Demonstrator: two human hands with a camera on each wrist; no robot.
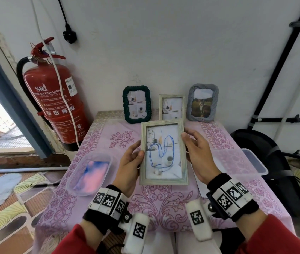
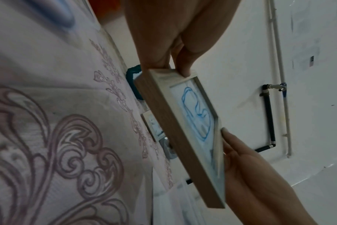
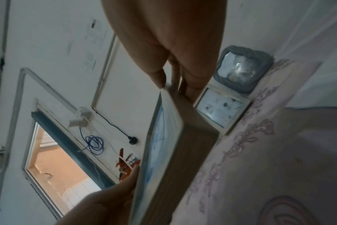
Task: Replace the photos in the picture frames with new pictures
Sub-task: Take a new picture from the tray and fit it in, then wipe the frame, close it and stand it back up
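A pale wooden picture frame with a photo scribbled over in blue is held above the table, face up towards me. My left hand grips its left edge, thumb on the front. My right hand holds the right edge, fingers behind. The left wrist view shows the same frame edge-on between both hands; so does the right wrist view. Against the wall stand a dark green frame, a small pale frame and a grey frame with a cat photo.
The table carries a pink floral cloth. A clear plastic tub with a pink and blue picture sits at the left, another clear tub at the right edge. A red fire extinguisher hangs left; a black bag lies right.
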